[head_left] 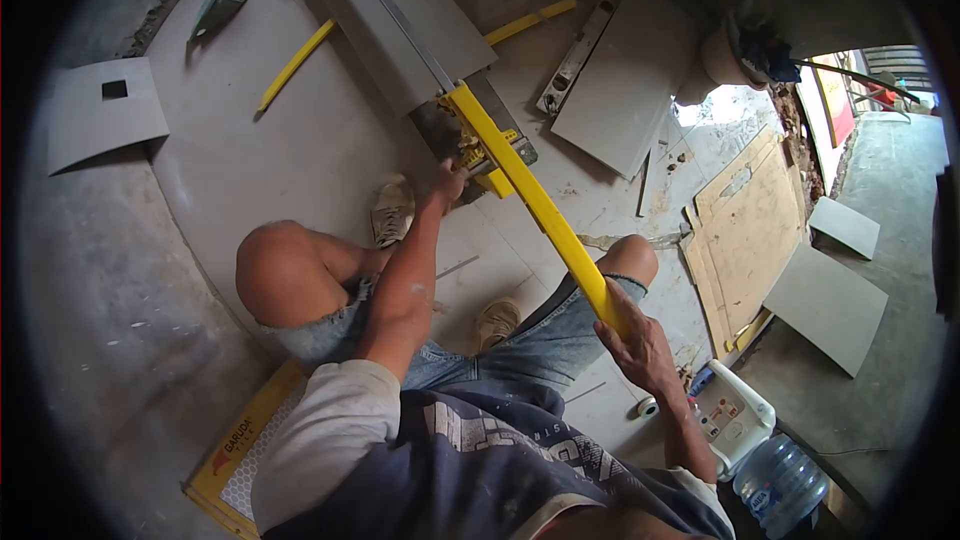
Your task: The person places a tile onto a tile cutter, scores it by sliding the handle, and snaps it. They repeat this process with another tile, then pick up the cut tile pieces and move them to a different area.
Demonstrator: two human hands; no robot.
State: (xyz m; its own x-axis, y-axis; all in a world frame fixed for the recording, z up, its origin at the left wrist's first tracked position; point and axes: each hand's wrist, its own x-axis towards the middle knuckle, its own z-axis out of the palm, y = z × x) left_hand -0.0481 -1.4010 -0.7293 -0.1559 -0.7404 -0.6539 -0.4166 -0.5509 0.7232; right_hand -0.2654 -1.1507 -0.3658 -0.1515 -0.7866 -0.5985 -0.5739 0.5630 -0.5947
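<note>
Pale tiled floor (230, 170) ran across the room, with rough concrete at the left, and a dark round border cut off the corners of the view. Glare washed out one patch of floor at the upper right, and the far end of the tile cutter (435, 125) lay beyond the top edge. Dark shapes around the bucket (722, 55) were hard to make out.

One person sat with knees apart, the tile cutter in front of two shoes (393, 210). Fingers of the right hand (640, 348) were closed around the near end of its single long yellow handle (545, 215). The left hand (449, 182) touched the cutter's near end, its fingers curled and partly hidden; how tightly they closed, I could not tell.

At least five tiles showed: a grey tile (400, 25) on the cutter under the rail, a holed tile (105, 115) at the left, a large tile (625, 85) beside one spirit level (578, 55), and two smaller tiles (825, 305) at the right, near one worn brown board (750, 230). Two yellow bars (297, 65) stuck out, one from each side of the cutter. One white container (730, 420) stood beside one large water bottle (780, 485).
</note>
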